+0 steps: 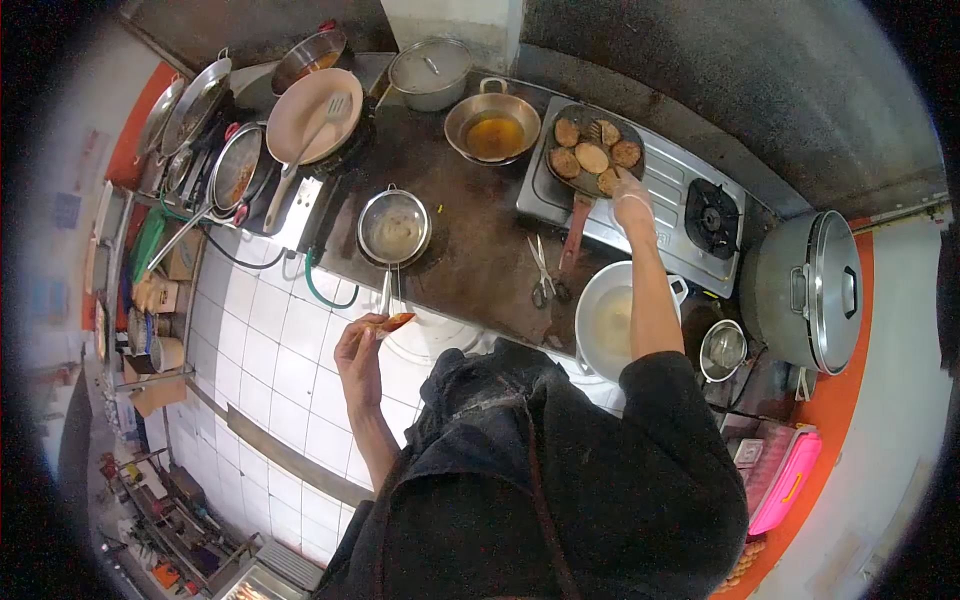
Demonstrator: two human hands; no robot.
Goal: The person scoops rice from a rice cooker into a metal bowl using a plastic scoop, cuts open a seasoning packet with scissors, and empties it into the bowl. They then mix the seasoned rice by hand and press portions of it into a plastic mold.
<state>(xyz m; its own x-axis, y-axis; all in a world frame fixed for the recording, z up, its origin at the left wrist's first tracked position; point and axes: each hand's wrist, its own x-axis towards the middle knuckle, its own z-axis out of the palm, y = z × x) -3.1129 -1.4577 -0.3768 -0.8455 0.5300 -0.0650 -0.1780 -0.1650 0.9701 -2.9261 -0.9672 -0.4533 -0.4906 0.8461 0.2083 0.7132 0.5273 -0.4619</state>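
Observation:
My left hand (362, 343) is raised in front of the counter edge, its fingers pinching a small reddish-brown piece (396, 323) with a pale lower part. Its kind I cannot make out. My right hand (632, 207), seemingly in a thin clear glove, reaches over the near right edge of a dark square grill pan (578, 182). Its fingers are closed beside a browned patty (608, 181); what they hold is hidden. Several round patties lie in the pan, with a paler one (592, 158) in the middle. The brown pan handle (575, 235) points toward me.
The pan sits on a silver gas stove (660, 175) with a bare burner (712, 208) at right. Scissors (541, 275), a strainer (394, 228), a pan of oil (492, 128) and a white pot (605, 320) are on the counter. A large lidded pot (800, 290) stands far right.

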